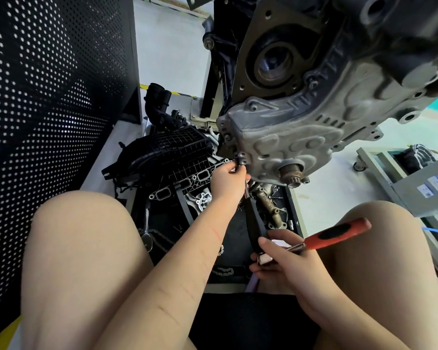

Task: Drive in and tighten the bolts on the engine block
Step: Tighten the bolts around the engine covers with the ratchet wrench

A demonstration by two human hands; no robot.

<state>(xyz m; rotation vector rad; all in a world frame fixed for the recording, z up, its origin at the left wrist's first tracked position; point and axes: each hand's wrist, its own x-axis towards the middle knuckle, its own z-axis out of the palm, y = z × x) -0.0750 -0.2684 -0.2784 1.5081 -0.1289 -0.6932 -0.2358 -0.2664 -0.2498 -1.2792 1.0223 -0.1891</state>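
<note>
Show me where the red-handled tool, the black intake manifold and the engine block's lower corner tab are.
red-handled tool [339,233]: head view, middle of its red and black grip.
black intake manifold [167,150]: head view, ribbed top surface.
corner tab [242,157]: head view, small bolted lug by the left hand's fingertips.

Both forearms are bare to the lower edge of the view, with no sleeve, watch, glove or ring showing on the left hand [229,179] or the right hand [281,258]. A thin red scratch [216,233] runs slantwise across the left forearm, below the left hand, with a few fainter slanted lines nearer the elbow. The knees are bare too, and dark black shorts [248,322] show between the thighs, below the right hand.
</note>
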